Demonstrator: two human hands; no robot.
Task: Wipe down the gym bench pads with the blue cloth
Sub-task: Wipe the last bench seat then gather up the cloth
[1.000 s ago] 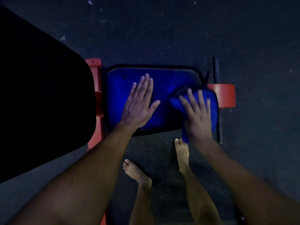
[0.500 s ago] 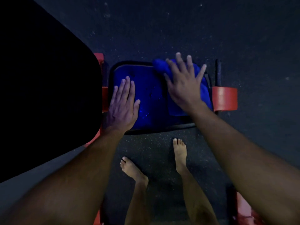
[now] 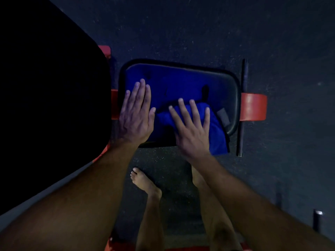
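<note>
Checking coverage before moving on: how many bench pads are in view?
2. The small blue seat pad lies centre, under both hands; the large black back pad fills the left side. Others may lie out of frame.

No text, brand, number or sign could be read anywhere in the dim view. A small grey tag (image 3: 223,115) sat at the edge of the blue cloth (image 3: 216,131), but any print on it was too dark and blurred to make out.
</note>
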